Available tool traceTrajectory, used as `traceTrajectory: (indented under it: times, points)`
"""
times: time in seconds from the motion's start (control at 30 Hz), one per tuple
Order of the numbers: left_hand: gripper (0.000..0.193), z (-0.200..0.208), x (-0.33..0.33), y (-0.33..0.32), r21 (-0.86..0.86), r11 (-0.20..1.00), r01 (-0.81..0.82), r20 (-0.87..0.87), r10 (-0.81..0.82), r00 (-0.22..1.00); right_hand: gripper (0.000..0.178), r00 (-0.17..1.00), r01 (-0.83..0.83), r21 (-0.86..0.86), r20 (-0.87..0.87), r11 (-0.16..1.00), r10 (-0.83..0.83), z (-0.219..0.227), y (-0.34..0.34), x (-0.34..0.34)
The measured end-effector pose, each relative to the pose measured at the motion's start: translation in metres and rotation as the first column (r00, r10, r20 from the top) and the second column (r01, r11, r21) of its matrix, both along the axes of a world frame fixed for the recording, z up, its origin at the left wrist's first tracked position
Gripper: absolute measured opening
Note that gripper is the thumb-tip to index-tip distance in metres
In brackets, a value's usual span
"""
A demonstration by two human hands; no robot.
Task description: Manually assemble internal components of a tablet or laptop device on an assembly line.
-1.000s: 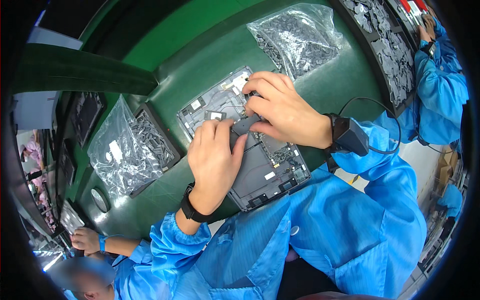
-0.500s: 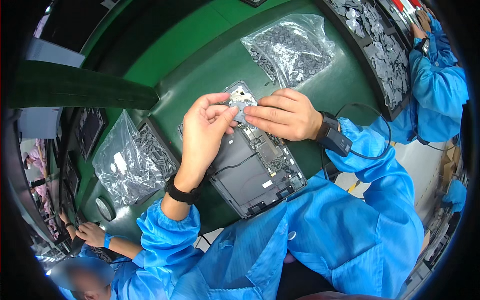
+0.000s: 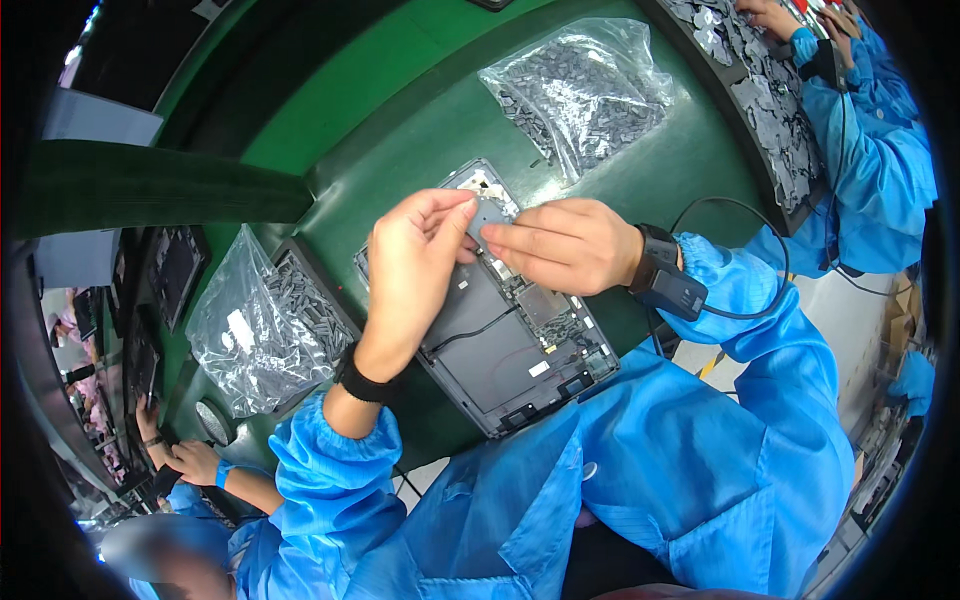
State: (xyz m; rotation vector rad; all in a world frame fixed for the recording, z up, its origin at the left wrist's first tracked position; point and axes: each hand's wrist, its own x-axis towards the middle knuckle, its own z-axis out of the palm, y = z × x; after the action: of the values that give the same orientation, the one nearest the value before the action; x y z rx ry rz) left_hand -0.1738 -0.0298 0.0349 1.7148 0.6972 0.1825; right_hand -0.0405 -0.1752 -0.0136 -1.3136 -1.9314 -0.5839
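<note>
A small flat grey piece (image 3: 489,216) is pinched between my two hands, above the far end of an opened tablet-like device. My left hand (image 3: 418,262) grips its left side with thumb and forefinger. From the right, the fingertips of my right hand (image 3: 570,243) press together on its lower edge. The open device housing (image 3: 478,366) lies tilted on the green bench, its circuit board (image 3: 543,308) and a black cable showing. What lies directly under my fingers is hidden.
Beyond the device lies a clear bag of small dark parts (image 3: 585,95); another bag (image 3: 245,340) lies left beside a parts tray (image 3: 305,300). A long tray of grey pieces (image 3: 765,110) stands right. Co-workers in blue sit on both sides. A cable loops from my right wrist.
The grey piece has turned and shows more of its flat face. My right fingers have shifted slightly down along it. A co-worker's hand at the right now reaches over the long tray.
</note>
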Motion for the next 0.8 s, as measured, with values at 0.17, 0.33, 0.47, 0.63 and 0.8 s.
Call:
traceTrajectory:
  times: [0.17,0.33,0.47,0.63,0.8]
  points:
    - [0.015,0.011,0.004,0.019,0.562,0.824,0.080,-0.074,-0.047,0.996,0.012,0.988,0.146,0.001,0.055,0.989,-0.146,-0.001,0.012,0.008]
    - [0.016,-0.010,0.007,0.030,0.774,0.622,0.119,-0.029,-0.153,0.988,0.012,0.979,0.195,-0.062,0.070,0.979,-0.191,-0.002,0.017,0.010]
    - [0.014,-0.008,0.012,0.027,0.792,0.574,0.209,-0.137,-0.167,0.976,0.009,0.979,0.199,-0.072,0.066,0.977,-0.195,-0.005,0.017,0.014]
    - [0.012,-0.007,0.016,0.026,0.807,0.545,0.228,-0.184,-0.135,0.974,0.009,0.969,0.246,-0.061,0.019,0.967,-0.246,-0.003,0.018,0.009]
    - [0.011,-0.007,0.016,0.028,0.813,0.538,0.223,-0.161,-0.159,0.974,0.011,0.954,0.299,-0.085,0.024,0.950,-0.298,-0.007,0.017,0.005]
